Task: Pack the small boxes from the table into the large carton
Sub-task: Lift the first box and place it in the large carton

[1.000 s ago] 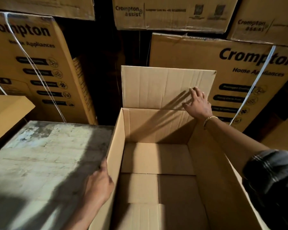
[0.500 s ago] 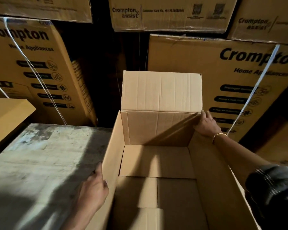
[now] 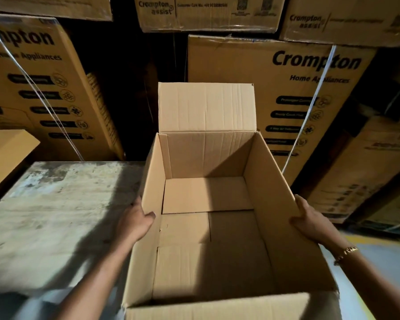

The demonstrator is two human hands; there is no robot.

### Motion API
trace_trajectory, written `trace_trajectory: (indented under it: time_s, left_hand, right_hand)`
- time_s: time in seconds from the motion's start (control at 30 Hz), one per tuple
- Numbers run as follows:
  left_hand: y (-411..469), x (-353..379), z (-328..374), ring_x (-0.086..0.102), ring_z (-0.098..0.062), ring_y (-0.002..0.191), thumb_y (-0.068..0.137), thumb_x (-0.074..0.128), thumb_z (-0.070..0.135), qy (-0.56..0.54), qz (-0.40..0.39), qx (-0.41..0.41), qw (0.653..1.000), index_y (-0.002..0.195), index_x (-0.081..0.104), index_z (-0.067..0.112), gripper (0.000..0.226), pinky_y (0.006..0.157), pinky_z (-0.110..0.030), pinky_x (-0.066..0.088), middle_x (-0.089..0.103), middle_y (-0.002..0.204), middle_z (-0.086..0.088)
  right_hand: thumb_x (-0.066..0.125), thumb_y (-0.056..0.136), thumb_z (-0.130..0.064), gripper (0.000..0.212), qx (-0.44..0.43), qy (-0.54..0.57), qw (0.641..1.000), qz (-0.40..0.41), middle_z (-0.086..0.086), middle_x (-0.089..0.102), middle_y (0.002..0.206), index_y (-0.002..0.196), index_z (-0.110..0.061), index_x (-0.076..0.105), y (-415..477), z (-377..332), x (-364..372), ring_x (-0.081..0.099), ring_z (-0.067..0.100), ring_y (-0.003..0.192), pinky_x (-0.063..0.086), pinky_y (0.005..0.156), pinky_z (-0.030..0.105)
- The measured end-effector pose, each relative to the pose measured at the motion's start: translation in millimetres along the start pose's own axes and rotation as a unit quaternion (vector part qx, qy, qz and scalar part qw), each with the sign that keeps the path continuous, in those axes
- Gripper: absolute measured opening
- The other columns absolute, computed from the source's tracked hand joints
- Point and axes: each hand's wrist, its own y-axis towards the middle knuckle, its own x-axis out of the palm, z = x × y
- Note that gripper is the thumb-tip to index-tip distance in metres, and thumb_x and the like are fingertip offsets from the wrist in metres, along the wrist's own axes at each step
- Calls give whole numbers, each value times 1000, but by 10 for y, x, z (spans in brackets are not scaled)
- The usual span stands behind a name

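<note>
Observed left hand (image 3: 134,219) gripping left wall of large carton (image 3: 271,204), thumb hooked over rim to the inside, forearm reaching in from near left. Observed right hand (image 3: 311,219) gripping right wall likewise, thumb inside; gold bracelet (image 3: 347,251) at wrist. Found carton open-topped, just right of worn grey table (image 3: 56,215); whether touching, cannot tell. Inside, saw only bottom flaps, partly shadowed. Noted far flap (image 3: 206,107) standing upright. Recorded printed cartons (image 3: 293,93) stacked beyond, reading "Crompton Home Appliances".
</note>
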Motion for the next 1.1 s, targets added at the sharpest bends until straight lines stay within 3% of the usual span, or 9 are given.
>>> trace_trajectory:
  time_s: [0.13,0.23,0.33,0.43,0.63,0.83,0.93,1.0,1.1]
  left_hand:
    - [-678,75,-257,47,-36,135,96,59,39,16,-29,-14,999,159,9,14,85,106,-40,42,38,157,-16]
    - [-1103,191,-462,62,-30,116,94,59,26,24,-24,-28,999,158,10,19,81,93,-36,51,59,138,-12]
    - [-1152,223,-460,67,-30,103,89,60,13,16,2,-26,1000,149,32,18,66,83,-35,53,68,122,-12]
    - [-1124,171,-335,67,-31,98,87,58,7,29,2,-23,999,138,42,14,54,71,-31,46,69,116,-14]
    - [-1183,96,-273,66,-31,103,86,56,8,32,2,-28,999,126,49,19,42,78,-32,49,69,117,-14]
    - [-1220,46,-180,63,-31,113,90,56,12,60,-3,-20,998,135,46,16,47,73,-27,39,64,128,-14]
    - [-1276,-32,-201,56,-31,125,97,55,28,74,-5,-11,997,148,34,16,57,87,-31,45,53,145,-13]
    - [-1321,-119,-260,47,-32,135,100,49,48,59,8,6,998,156,22,18,69,104,-40,42,37,158,-12]
    - [-1370,-319,-348,36,-32,143,98,45,57,62,55,55,995,158,15,23,76,112,-51,36,23,164,-7]
  right_hand:
    - [54,101,-31,77,-6,-9,1000,-15,14,41,156,160,-27,5,-608,222,71,56,35,125,49,92,41]
    - [56,98,-28,75,-1,-28,1000,-4,16,58,140,159,-24,11,-887,311,223,63,31,107,48,77,34]
    - [57,95,-20,72,-4,-3,1000,15,17,67,120,157,-20,20,-913,350,290,55,27,81,44,69,33]
    - [54,95,-18,65,-12,28,999,25,18,67,116,154,-21,26,-898,295,237,57,29,85,47,75,35]
    - [49,96,-20,58,-6,57,998,32,14,67,111,151,-25,29,-950,337,282,65,30,92,57,86,46]
    - [49,95,-21,58,-3,44,999,22,11,67,106,149,-24,30,-850,386,292,66,28,87,58,84,47]
    - [53,97,-31,63,-22,21,999,19,12,63,124,152,-23,24,-914,373,217,66,30,98,56,90,47]
    - [53,98,-45,75,-51,1,997,53,13,41,154,158,-21,14,-947,328,129,56,34,125,49,103,48]
    - [43,96,-64,85,-110,-29,989,99,5,13,168,161,-23,6,-986,60,-32,31,32,147,38,114,51]
